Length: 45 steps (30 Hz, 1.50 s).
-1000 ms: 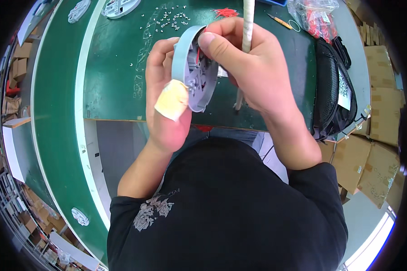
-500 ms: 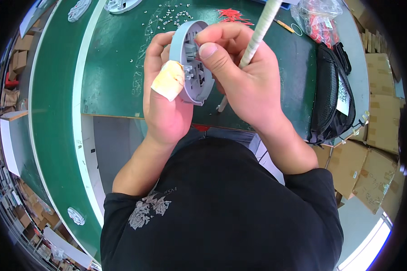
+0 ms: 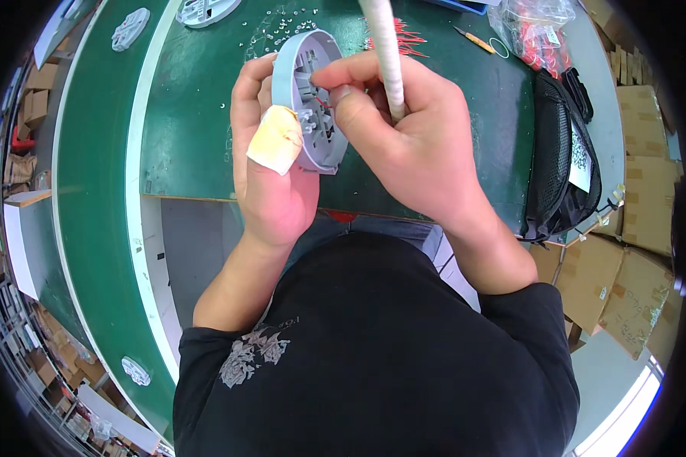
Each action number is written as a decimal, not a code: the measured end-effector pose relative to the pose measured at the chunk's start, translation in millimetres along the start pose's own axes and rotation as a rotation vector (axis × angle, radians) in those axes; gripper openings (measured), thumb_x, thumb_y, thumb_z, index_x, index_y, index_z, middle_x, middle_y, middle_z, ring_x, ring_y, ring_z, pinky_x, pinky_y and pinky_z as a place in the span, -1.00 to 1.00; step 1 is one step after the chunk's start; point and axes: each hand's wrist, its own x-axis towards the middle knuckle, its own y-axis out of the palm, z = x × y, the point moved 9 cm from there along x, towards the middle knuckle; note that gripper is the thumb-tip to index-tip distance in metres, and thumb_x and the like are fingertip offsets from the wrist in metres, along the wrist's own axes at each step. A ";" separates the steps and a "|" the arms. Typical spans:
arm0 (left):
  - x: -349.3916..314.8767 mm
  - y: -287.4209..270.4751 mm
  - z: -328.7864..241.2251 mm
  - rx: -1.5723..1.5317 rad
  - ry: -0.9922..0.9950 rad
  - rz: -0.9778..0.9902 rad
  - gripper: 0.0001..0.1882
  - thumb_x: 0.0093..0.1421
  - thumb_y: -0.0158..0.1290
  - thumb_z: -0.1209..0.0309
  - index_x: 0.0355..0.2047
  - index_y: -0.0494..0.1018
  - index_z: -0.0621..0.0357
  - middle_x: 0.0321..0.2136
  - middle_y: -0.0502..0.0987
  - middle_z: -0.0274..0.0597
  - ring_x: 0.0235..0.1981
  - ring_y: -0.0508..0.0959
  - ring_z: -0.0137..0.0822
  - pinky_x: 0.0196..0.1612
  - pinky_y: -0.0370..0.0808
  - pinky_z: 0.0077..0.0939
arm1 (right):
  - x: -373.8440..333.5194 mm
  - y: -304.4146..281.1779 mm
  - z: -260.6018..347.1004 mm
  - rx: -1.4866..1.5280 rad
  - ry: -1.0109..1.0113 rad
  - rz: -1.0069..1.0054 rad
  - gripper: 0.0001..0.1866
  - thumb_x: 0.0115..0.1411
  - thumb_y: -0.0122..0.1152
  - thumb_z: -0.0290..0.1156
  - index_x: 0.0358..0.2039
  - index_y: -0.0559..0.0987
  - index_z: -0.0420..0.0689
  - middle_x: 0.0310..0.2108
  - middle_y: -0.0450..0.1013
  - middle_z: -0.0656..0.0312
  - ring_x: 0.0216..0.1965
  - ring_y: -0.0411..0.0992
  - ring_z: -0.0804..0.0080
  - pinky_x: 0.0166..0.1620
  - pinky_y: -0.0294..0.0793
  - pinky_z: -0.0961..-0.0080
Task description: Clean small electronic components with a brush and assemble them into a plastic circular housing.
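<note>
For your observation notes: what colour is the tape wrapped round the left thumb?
Pale yellow tape, clearest in the head view.

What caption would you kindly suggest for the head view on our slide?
Left hand holds a round grey plastic housing while right hand works inside it, above a green bench.

Over the last second both hands have lifted farther from the body, toward the far edge of the green table [image 3: 198, 114]. The left hand [image 3: 270, 175] has turned the round grey housing [image 3: 309, 103] so more of its ribbed inside shows. The right hand [image 3: 411, 145] has tipped the white-wrapped tool [image 3: 385, 49] from upright to leaning, thumb and forefinger now pinching at the housing's inside
</note>
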 end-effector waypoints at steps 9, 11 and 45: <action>-1.4 10.3 1.6 0.230 -0.013 0.026 -0.22 0.25 -0.10 0.08 0.36 0.02 0.27 0.22 0.31 0.03 0.25 0.37 -0.10 0.30 0.30 -0.17 | -3.5 -9.9 1.4 -0.064 -0.026 -0.018 -0.86 0.24 0.16 -0.59 -0.22 0.64 -0.27 -0.49 0.51 0.35 -0.46 0.39 0.75 -0.40 0.35 0.74; -6.1 9.5 0.3 0.108 -0.007 0.058 -0.27 0.28 -0.03 0.21 0.36 0.05 0.31 0.22 0.32 -0.02 0.22 0.38 -0.23 0.27 0.31 -0.30 | -6.9 -10.2 3.4 -0.021 -0.003 -0.012 -0.86 0.24 0.16 -0.58 -0.22 0.64 -0.27 -0.49 0.51 0.35 -0.46 0.39 0.75 -0.40 0.36 0.74; -20.6 -18.5 -9.0 -0.187 -0.231 0.070 -0.60 0.37 -0.17 0.55 0.20 0.37 0.27 0.06 0.50 0.06 0.04 0.56 0.01 0.10 0.57 -0.06 | -6.7 -3.7 -5.6 0.125 0.150 0.221 -0.83 0.17 0.35 -0.55 -0.22 0.62 -0.28 -0.38 0.53 0.30 -0.35 0.49 0.62 -0.26 0.48 0.67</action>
